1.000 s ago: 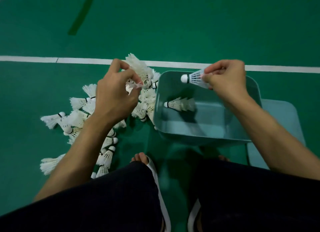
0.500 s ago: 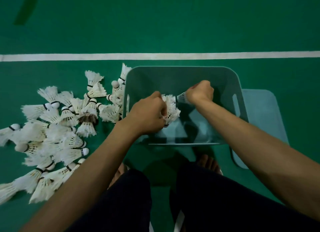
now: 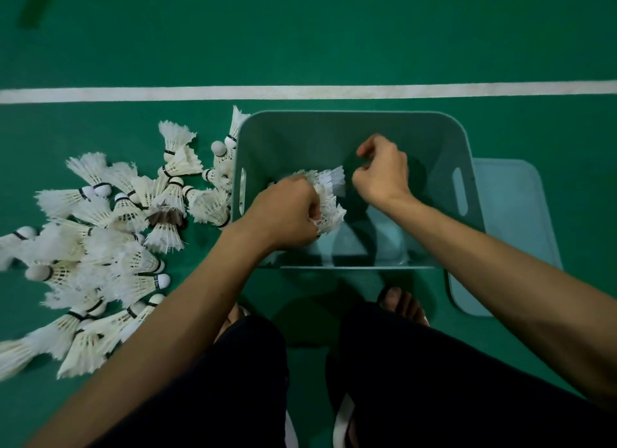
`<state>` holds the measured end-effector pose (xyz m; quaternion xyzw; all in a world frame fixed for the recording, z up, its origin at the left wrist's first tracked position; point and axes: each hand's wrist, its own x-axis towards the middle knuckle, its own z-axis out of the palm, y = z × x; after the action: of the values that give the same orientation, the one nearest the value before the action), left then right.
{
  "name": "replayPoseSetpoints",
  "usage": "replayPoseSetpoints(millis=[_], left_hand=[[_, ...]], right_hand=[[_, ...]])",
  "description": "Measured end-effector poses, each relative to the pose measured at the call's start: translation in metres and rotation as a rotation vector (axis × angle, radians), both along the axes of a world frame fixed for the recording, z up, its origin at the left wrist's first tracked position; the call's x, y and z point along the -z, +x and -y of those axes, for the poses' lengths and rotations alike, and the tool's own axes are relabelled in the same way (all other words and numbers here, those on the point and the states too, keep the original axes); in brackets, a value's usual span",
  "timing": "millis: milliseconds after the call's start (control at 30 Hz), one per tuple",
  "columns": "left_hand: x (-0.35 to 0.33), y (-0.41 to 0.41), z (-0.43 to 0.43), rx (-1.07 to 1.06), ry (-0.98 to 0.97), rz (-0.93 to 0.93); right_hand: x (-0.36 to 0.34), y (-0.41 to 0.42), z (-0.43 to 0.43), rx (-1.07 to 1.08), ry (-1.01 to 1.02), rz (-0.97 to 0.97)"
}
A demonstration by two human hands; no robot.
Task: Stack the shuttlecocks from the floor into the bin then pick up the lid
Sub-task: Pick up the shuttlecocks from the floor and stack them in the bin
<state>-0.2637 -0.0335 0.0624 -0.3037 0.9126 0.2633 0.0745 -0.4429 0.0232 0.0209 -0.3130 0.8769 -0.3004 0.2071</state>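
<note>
Reaching into the grey-blue bin [image 3: 447, 153], your left hand [image 3: 283, 213] is closed around a bunch of white shuttlecocks [image 3: 325, 197], feathers fanning out toward the right. Your right hand [image 3: 384, 173] hovers just beside those feathers inside the bin, its fingers [image 3: 364, 150] loosely curled and holding nothing you can make out. A pile of shuttlecocks on the floor [image 3: 110, 233] lies to the left of the bin, some touching its left wall. The lid [image 3: 521, 230] lies flat on the green floor [image 3: 300, 40], partly under the bin's right side. A white line [image 3: 133, 95] runs behind the bin.
</note>
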Motion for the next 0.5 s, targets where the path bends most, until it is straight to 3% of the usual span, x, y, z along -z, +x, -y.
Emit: replayPoseSetpoints(millis=[100, 200, 367, 500], left_hand=[[-0.006, 0.000, -0.001, 0.052, 0.042, -0.069], [-0.011, 0.003, -0.001, 0.138, 0.109, -0.142], [-0.010, 0.010, 0.001, 0.118, 0.144, -0.210], [-0.003, 0.009, -0.001, -0.141, 0.178, -0.270]], right_hand=[[-0.019, -0.003, -0.021, -0.484, -0.109, 0.120], [-0.039, -0.008, -0.027, -0.771, 0.002, 0.252], [-0.033, -0.019, -0.027, -0.881, 0.168, 0.229], [-0.018, -0.028, -0.030, -0.730, 0.177, -0.048]])
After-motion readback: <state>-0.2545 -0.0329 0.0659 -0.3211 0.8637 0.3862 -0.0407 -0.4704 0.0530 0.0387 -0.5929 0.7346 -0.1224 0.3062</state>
